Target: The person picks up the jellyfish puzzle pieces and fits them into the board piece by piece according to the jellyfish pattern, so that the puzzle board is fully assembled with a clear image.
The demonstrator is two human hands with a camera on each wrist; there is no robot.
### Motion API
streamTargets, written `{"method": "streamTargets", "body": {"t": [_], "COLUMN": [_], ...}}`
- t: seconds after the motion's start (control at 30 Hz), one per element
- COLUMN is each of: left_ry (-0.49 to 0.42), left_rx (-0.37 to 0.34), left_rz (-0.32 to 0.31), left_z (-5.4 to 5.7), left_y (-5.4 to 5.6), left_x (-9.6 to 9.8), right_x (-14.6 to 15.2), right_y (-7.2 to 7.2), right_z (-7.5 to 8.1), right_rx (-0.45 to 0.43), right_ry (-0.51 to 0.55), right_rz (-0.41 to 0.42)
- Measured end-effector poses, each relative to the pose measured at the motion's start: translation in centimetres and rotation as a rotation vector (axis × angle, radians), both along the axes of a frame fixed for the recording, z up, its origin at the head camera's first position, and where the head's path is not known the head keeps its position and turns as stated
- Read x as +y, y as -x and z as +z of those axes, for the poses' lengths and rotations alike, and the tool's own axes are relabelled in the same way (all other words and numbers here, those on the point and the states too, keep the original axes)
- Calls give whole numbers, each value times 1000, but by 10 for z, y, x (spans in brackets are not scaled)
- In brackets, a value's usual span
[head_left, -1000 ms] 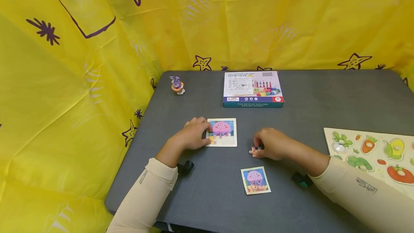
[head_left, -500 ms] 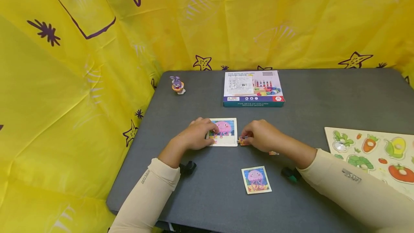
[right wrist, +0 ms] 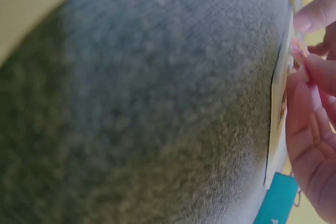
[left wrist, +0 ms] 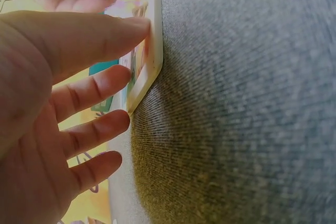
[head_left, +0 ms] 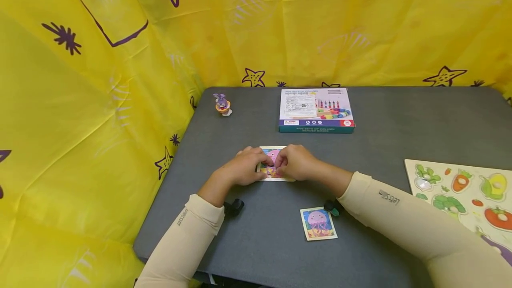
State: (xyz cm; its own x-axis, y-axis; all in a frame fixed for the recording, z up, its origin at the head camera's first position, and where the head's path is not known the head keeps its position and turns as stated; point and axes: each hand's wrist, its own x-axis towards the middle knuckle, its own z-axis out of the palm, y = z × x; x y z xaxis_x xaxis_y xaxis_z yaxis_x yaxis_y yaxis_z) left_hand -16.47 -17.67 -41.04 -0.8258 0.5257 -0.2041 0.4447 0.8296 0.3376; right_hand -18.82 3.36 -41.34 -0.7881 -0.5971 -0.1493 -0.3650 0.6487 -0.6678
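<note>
A small jigsaw tray (head_left: 284, 180) with a pink jellyfish picture lies flat on the grey table between both hands. My left hand (head_left: 243, 167) rests at its left edge. In the left wrist view the thumb (left wrist: 123, 32) lies over the tray's pale rim (left wrist: 156, 40), and the other fingers are extended and spread. Over the tray's lower right part, my right hand (head_left: 298, 162) pinches a puzzle piece (right wrist: 298, 50), seen pinkish between fingertips in the right wrist view. Its fingers hide part of the picture.
A jellyfish picture card (head_left: 318, 223) lies nearer the body. A boxed bead set (head_left: 316, 110) and a purple rabbit figure (head_left: 222, 104) stand at the back. A vegetable puzzle board (head_left: 460, 186) lies at the right. Yellow cloth (head_left: 280, 26) hangs behind the table.
My right hand has moved left from the table to over the tray, carrying the puzzle piece. My left hand has stayed at the tray's left edge.
</note>
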Motion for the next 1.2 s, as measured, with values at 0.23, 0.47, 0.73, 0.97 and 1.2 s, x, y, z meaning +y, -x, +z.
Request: {"method": "streamTargets", "body": {"t": [0.23,0.47,0.73,0.97,1.2], "left_ry": [3,5,2,82,41], "left_rx": [-13,27,35,48,45], "left_rz": [9,18,42,19,-48], "left_z": [2,1,0,4,4], "left_y": [1,7,9,10,9], "left_x": [4,13,15,20,30], "right_x": [-3,-2,-2,2,32], "right_y": [-1,6,12,12,7], "right_z": [4,3,0,4,16], "right_rx": [57,57,60,91,101], "right_ry": [-67,-122,-155,-164,-246], "right_rz": [6,-13,-44,-46,-22]}}
